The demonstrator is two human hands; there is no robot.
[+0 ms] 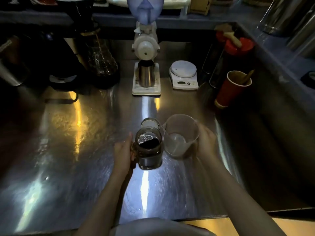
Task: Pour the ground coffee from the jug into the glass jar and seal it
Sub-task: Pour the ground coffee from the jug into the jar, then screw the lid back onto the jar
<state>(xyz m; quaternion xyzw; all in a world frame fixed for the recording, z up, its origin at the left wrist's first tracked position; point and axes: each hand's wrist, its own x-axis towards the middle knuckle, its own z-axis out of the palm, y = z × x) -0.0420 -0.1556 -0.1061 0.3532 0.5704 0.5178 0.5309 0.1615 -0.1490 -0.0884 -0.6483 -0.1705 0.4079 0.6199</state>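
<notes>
A glass jar (149,150) stands on the steel counter (85,150) near the front middle, with dark ground coffee inside it. Its hinged lid (150,124) is flipped open behind the mouth. My left hand (123,153) wraps the jar's left side. Just to the right, a clear plastic jug (180,135) sits upright and looks empty. My right hand (205,142) holds the jug's right side. Jar and jug stand close together, almost touching.
A white coffee grinder (146,48) with a metal cup (146,74) under it stands at the back. A white scale (183,74) is to its right, then a red paper cup (231,87) and red-lidded containers (238,46). Dark coffee machines (56,65) fill the back left.
</notes>
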